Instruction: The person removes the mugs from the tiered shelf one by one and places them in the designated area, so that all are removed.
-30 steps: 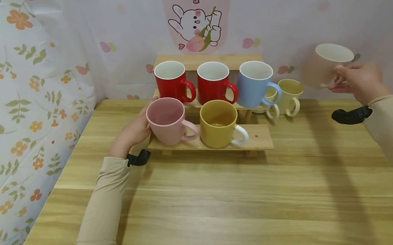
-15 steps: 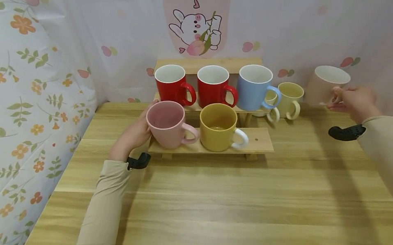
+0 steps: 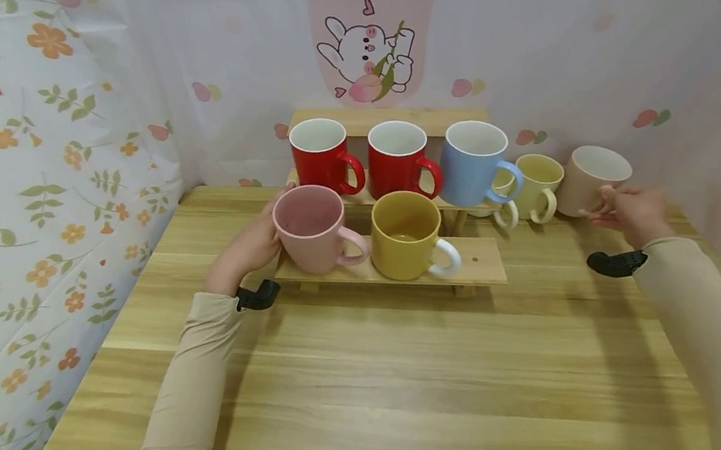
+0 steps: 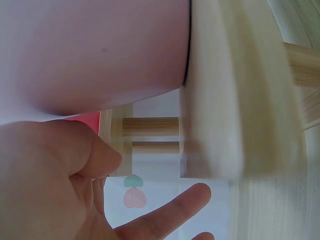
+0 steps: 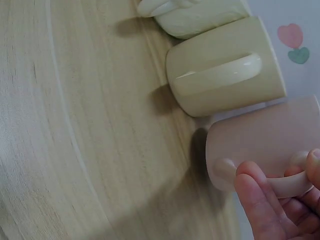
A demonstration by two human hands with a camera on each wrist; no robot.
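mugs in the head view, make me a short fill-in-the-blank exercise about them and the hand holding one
The right hand holds the beige mug by its ____.
Directly left of the mustard-yellow mug stands a ____ mug.
Directly left of the light-blue mug stands a ____ mug.

Missing words: handle; pink; red

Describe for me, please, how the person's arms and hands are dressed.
Both arms wear long, plain beige sleeves: the left sleeve is creased near its cuff, and the right sleeve looks smoother. A small black device sits at each wrist, the left one and the right one both elongated. The left hand and right hand are gloveless.
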